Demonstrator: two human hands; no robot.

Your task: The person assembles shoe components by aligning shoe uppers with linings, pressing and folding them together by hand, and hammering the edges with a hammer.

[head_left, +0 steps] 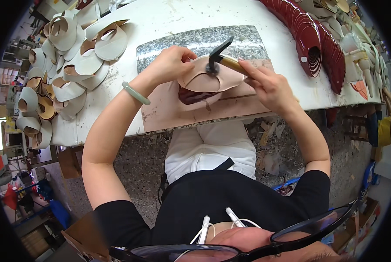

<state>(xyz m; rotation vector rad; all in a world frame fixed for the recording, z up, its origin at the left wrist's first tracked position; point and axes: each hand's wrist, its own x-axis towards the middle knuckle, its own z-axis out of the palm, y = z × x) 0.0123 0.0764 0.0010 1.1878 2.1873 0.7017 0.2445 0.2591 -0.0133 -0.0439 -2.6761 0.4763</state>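
Note:
My right hand (270, 85) is closed round the wooden handle of a hammer (232, 63). The hammer's dark head rests on or just over a beige shoe upper (199, 79), whose inner side faces up. Glossy dark red material (195, 96) shows beneath its near edge. With thumb and fingers, my left hand (173, 63) pinches the left edge of the upper. The piece lies on a pinkish-tan work sheet (165, 111), just in front of a speckled grey stone slab (160, 45).
Several beige shoe uppers (112, 43) are heaped along the table's left side. Nested glossy dark red uppers (309, 54) lie in long rows at the right. The white table (130, 120) ends close before my lap. Scraps (269, 131) litter the floor.

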